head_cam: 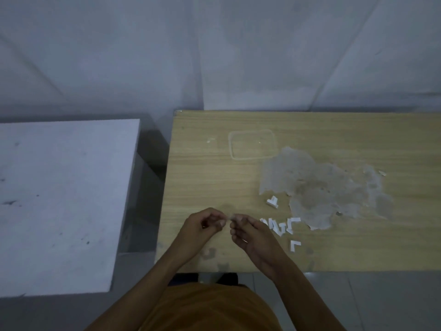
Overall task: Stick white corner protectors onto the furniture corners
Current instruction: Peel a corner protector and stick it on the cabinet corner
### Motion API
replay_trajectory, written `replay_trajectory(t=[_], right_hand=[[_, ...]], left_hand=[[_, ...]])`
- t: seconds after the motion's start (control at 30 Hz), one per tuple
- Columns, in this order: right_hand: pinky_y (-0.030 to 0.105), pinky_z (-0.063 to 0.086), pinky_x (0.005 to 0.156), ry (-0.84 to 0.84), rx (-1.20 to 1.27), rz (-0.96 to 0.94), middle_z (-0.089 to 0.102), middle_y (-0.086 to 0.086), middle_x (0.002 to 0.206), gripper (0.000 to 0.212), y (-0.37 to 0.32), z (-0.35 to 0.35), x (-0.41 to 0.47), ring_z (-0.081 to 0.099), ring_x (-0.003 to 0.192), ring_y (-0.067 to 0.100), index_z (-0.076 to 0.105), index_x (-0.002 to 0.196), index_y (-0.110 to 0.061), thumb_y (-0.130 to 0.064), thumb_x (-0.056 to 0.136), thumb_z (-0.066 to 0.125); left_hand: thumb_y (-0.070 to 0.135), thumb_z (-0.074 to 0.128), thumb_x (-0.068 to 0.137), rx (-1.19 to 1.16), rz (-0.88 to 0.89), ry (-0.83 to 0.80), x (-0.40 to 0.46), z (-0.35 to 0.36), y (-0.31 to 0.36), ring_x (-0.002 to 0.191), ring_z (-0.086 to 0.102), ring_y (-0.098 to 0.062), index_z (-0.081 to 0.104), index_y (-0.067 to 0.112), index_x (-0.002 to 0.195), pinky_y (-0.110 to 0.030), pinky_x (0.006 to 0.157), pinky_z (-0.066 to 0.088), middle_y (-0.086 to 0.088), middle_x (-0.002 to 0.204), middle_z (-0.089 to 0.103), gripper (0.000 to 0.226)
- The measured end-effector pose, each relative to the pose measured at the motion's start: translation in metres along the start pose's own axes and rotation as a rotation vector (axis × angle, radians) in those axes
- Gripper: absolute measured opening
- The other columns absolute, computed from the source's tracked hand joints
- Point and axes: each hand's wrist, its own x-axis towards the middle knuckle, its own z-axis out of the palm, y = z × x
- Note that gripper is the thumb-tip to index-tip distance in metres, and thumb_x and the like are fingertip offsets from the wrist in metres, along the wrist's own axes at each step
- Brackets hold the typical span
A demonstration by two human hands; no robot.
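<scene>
Over the near left part of the wooden table (pixel 210 177), my left hand (pixel 202 226) and my right hand (pixel 250 235) meet fingertip to fingertip. Between them they pinch a small pale piece (pixel 230 217), too blurred to identify. Several white corner protectors (pixel 279 226) lie loose on the table just right of my right hand. One more protector (pixel 272 201) lies farther back, and another (pixel 294 245) sits nearer the front edge.
A clear plastic lid or tray (pixel 251 144) lies flat toward the back of the table. A large patch of worn, peeled surface (pixel 322 187) spreads across the table's middle right. A white table (pixel 64 199) stands to the left, with a dark gap between the two.
</scene>
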Motion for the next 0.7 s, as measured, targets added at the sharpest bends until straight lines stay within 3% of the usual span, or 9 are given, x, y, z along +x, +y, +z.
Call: replay_trajectory(t=[0.1,0.27,0.37,0.43,0.57,0.7], right_hand=[[0.022,0.052,0.072,0.009,-0.029,-0.034,0.066,0.003,0.081,0.025,-0.005,0.026,0.015,0.061,0.075,0.012,0.073,0.104,-0.012,-0.026,0.095,0.055],[0.022,0.054,0.072,0.076,-0.293,-0.161,0.070,-0.002,0.080,0.020,-0.016,0.074,0.051,0.064,0.074,0.011,0.075,0.102,-0.024,-0.026,0.095,0.057],[0.022,0.056,0.070,0.141,-0.535,-0.296,0.072,-0.006,0.088,0.018,-0.017,0.104,0.080,0.067,0.079,0.006,0.072,0.103,-0.031,-0.023,0.095,0.058],[0.023,0.056,0.071,0.170,-0.666,-0.368,0.072,-0.007,0.096,0.020,-0.017,0.125,0.102,0.067,0.084,0.006,0.069,0.108,-0.028,-0.019,0.093,0.061],[0.014,0.050,0.073,0.129,-0.837,-0.449,0.068,-0.006,0.089,0.028,-0.017,0.170,0.149,0.065,0.081,0.005,0.066,0.114,-0.023,-0.011,0.089,0.066],[0.009,0.047,0.066,0.085,-0.858,-0.447,0.068,-0.010,0.087,0.024,-0.023,0.214,0.196,0.064,0.075,0.002,0.065,0.107,-0.024,-0.010,0.087,0.067]], left_hand=[[0.012,0.065,0.089,0.027,0.030,0.040,0.009,-0.026,0.005,0.081,0.066,-0.016,0.070,0.024,0.090,-0.026,0.076,0.051,0.008,0.079,0.071,0.013],[0.009,0.064,0.089,0.050,0.064,0.095,0.026,-0.081,0.009,0.079,0.065,-0.020,0.070,0.015,0.094,-0.031,0.074,0.052,0.003,0.078,0.070,0.010],[0.012,0.063,0.090,0.047,0.060,0.103,0.040,-0.119,0.008,0.081,0.065,-0.014,0.072,0.015,0.094,-0.028,0.076,0.052,0.003,0.082,0.071,0.010],[0.015,0.063,0.091,0.056,0.054,0.118,0.050,-0.147,0.005,0.082,0.066,-0.007,0.073,0.019,0.095,-0.021,0.075,0.052,0.006,0.085,0.072,0.012],[0.020,0.062,0.091,0.130,0.039,0.173,0.075,-0.204,-0.008,0.089,0.063,0.008,0.071,0.032,0.097,-0.004,0.075,0.045,0.019,0.094,0.070,0.016],[0.016,0.061,0.092,0.187,0.047,0.235,0.104,-0.257,-0.021,0.093,0.063,0.002,0.071,0.030,0.099,-0.009,0.081,0.046,0.014,0.098,0.070,0.018]])
